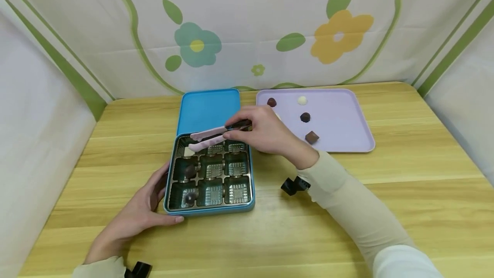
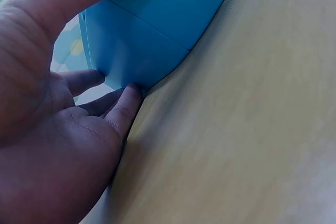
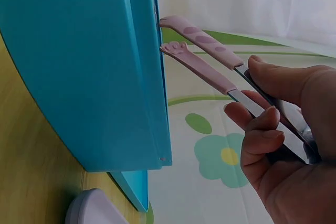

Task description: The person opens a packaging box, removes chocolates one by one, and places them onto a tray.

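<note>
My right hand point(image 1: 262, 130) pinches the pink tongs point(image 1: 208, 143) with thumb and fingers. The tongs have two arms, and their tips are a little apart. From my right wrist I can see shiny metal and a tiny paw shape on one tip, which don't show well from my head. My left hand point(image 1: 140, 209) holds the near left corner of the blue tin point(image 1: 216, 213). From my left wrist I see three fingers touching its side; from my head, the tin hides most of them.

Only the head view looks into the tin. It has nine cups. One white chocolate point(image 1: 188, 152) is in the far left cup, by the tong tips; I can't tell if they grip it. Two dark chocolates point(image 1: 190, 171) sit in the other two left cups, one in each.

Behind the tin is one blue lid point(image 1: 210, 108). To the right is one purple tray point(image 1: 343, 119). I can count four chocolates point(image 1: 311, 137) on it: one white, three brown or dark. Four flowers point(image 1: 198, 45) show on the cloth point(image 1: 239, 25) behind.
</note>
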`<move>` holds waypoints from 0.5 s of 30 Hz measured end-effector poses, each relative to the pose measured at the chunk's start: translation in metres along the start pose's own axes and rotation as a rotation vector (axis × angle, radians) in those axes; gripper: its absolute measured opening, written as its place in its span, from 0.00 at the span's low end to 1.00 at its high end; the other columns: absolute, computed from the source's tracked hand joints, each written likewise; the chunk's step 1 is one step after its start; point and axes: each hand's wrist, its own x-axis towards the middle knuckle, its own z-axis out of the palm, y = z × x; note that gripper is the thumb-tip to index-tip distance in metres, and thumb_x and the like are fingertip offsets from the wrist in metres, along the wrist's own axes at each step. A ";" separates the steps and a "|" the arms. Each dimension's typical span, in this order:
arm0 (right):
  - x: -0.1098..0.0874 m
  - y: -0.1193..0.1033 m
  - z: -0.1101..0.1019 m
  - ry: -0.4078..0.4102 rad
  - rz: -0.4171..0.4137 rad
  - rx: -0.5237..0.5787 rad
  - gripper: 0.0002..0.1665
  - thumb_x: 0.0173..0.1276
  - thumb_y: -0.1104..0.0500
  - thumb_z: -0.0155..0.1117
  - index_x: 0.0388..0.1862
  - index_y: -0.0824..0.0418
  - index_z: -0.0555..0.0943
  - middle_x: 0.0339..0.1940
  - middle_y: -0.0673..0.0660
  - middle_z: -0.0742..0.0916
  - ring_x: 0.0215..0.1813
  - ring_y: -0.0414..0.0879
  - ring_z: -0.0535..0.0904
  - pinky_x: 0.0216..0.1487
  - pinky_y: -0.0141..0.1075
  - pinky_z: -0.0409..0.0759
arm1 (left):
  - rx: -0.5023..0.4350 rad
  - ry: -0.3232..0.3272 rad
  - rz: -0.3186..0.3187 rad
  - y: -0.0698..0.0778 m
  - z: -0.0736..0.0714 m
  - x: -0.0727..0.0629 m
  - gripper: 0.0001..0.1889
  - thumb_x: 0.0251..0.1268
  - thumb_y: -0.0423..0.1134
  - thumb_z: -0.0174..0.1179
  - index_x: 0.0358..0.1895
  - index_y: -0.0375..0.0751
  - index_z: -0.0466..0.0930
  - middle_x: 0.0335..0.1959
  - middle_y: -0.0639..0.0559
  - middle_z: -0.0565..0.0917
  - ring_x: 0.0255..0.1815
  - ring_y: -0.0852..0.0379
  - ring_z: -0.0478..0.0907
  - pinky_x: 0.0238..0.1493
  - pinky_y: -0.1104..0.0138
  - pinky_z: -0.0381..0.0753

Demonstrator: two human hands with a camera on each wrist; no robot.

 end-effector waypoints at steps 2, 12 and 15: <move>0.002 -0.002 0.002 -0.002 0.008 0.001 0.12 0.69 0.56 0.79 0.48 0.58 0.93 0.45 0.52 0.94 0.46 0.45 0.84 0.46 0.37 0.81 | 0.001 0.001 0.001 0.000 0.000 0.000 0.69 0.51 0.26 0.82 0.90 0.58 0.44 0.89 0.37 0.50 0.79 0.79 0.59 0.72 0.86 0.63; 0.017 -0.013 0.013 -0.089 -0.019 -0.157 0.12 0.71 0.53 0.78 0.47 0.58 0.94 0.45 0.53 0.94 0.48 0.46 0.86 0.50 0.38 0.81 | 0.003 -0.009 0.042 -0.001 0.001 0.002 0.69 0.49 0.24 0.83 0.90 0.55 0.44 0.88 0.34 0.53 0.80 0.76 0.60 0.74 0.86 0.62; 0.030 -0.026 0.021 -0.173 -0.021 -0.241 0.12 0.73 0.53 0.76 0.48 0.59 0.94 0.46 0.54 0.94 0.48 0.47 0.86 0.51 0.38 0.83 | 0.004 -0.010 0.044 -0.001 0.000 0.002 0.69 0.49 0.24 0.82 0.90 0.56 0.44 0.87 0.34 0.54 0.80 0.76 0.61 0.74 0.86 0.63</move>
